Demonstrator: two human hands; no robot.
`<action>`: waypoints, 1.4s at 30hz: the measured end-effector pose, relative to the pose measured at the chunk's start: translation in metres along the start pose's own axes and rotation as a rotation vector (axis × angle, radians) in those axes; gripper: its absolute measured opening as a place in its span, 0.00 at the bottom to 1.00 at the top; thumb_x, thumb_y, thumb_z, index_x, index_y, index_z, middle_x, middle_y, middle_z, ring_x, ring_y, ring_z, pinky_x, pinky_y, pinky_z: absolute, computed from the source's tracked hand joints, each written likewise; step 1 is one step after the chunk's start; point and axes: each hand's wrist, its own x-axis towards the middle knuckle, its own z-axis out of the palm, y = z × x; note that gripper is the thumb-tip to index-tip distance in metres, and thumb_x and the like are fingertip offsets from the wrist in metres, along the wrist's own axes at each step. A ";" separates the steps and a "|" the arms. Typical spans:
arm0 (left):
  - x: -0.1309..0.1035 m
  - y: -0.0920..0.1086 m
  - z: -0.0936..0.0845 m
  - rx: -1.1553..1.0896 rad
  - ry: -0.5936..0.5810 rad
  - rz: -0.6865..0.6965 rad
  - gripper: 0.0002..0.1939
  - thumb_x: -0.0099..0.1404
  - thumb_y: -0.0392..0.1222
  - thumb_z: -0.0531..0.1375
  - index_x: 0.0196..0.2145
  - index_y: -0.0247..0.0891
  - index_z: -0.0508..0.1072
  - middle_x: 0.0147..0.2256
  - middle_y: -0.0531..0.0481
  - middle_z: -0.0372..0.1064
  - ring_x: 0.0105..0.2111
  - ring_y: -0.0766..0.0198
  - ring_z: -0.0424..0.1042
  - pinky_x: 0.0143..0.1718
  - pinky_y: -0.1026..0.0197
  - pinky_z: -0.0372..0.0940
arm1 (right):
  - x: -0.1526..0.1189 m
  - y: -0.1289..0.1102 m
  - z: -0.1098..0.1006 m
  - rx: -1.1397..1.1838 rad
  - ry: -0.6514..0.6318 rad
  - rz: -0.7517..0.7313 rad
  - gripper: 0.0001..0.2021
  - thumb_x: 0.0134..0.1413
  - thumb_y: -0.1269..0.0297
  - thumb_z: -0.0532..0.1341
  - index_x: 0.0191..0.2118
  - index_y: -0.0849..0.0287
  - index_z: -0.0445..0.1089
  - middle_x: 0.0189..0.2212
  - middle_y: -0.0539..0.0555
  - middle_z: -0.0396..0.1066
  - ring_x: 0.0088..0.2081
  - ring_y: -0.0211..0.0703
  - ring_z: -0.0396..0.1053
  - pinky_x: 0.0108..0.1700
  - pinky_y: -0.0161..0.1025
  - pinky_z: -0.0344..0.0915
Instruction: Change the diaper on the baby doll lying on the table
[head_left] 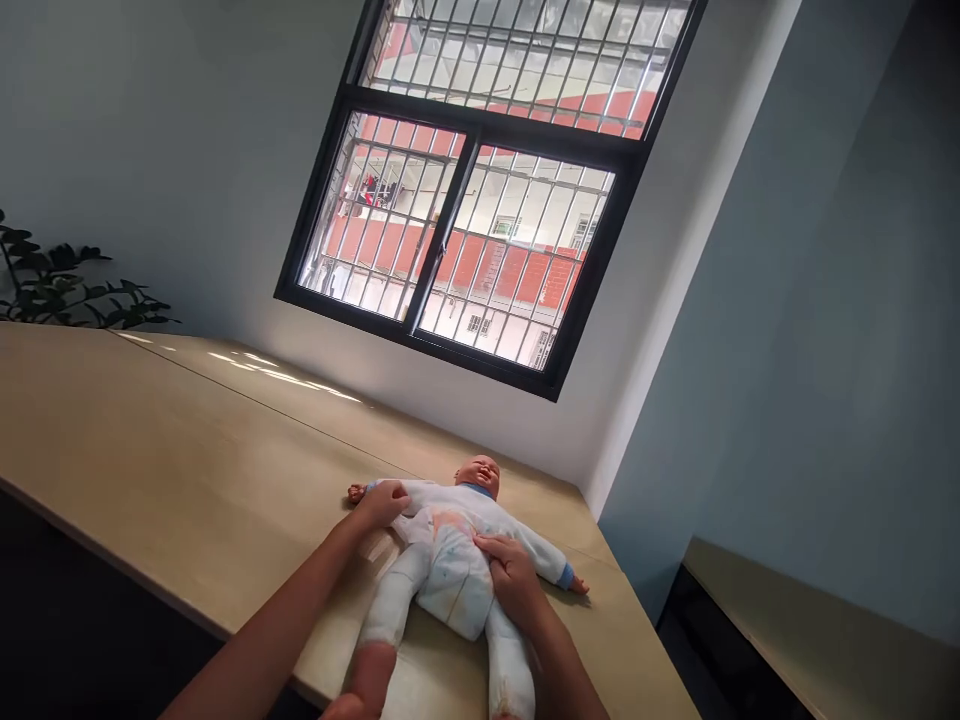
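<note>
A baby doll (481, 474) in a white top with blue cuffs and collar lies on its back on the wooden table, legs toward me and arms spread. A white diaper (454, 580) with faint coloured prints covers its hips. My left hand (384, 503) is closed at the doll's waist, by its outstretched arm, its fingertips on a white side flap of the diaper. At the other hip, my right hand (514, 575) grips the diaper's front edge, thumb and fingers together. The doll's legs have white coverings, with the lower part of one bare.
The pale wooden table (225, 430) runs along the wall, with a seam across it. Beyond stands a barred window (465, 240) with a black frame. A leafy plant (67, 285) is at the far left. Another wooden surface (810, 620) sits at the lower right, past a gap.
</note>
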 end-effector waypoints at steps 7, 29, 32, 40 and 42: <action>0.002 -0.020 0.018 -0.043 0.004 0.074 0.02 0.53 0.34 0.58 0.26 0.38 0.69 0.32 0.50 0.72 0.36 0.59 0.71 0.35 0.62 0.59 | 0.005 -0.025 0.002 -0.015 0.134 0.011 0.13 0.57 0.64 0.56 0.39 0.52 0.79 0.46 0.59 0.76 0.48 0.54 0.74 0.43 0.46 0.71; -0.009 -0.022 0.011 -0.040 0.049 -0.033 0.13 0.48 0.29 0.62 0.33 0.39 0.73 0.39 0.45 0.75 0.41 0.51 0.73 0.40 0.58 0.64 | 0.137 -0.048 0.064 -0.422 -0.221 0.156 0.08 0.37 0.71 0.60 0.14 0.57 0.62 0.14 0.46 0.62 0.23 0.38 0.60 0.27 0.35 0.52; -0.008 -0.021 0.010 -0.046 0.055 -0.033 0.13 0.50 0.28 0.60 0.34 0.39 0.73 0.41 0.46 0.75 0.43 0.52 0.72 0.42 0.58 0.64 | 0.132 -0.052 0.063 -0.457 -0.179 0.092 0.02 0.38 0.71 0.60 0.21 0.58 0.69 0.22 0.50 0.71 0.30 0.44 0.67 0.34 0.37 0.58; -0.004 -0.026 0.008 -0.052 0.094 -0.137 0.07 0.53 0.33 0.60 0.33 0.36 0.73 0.38 0.41 0.76 0.43 0.48 0.74 0.40 0.57 0.64 | 0.108 -0.085 0.064 -0.411 -0.257 -0.125 0.06 0.49 0.69 0.61 0.29 0.55 0.77 0.34 0.54 0.77 0.35 0.46 0.71 0.38 0.38 0.61; 0.000 -0.026 0.009 -0.078 0.094 -0.155 0.03 0.54 0.35 0.60 0.30 0.36 0.73 0.35 0.42 0.76 0.41 0.49 0.74 0.39 0.58 0.64 | 0.101 -0.087 0.066 -0.419 -0.332 -0.109 0.07 0.48 0.68 0.62 0.27 0.55 0.78 0.29 0.53 0.76 0.31 0.44 0.69 0.34 0.37 0.59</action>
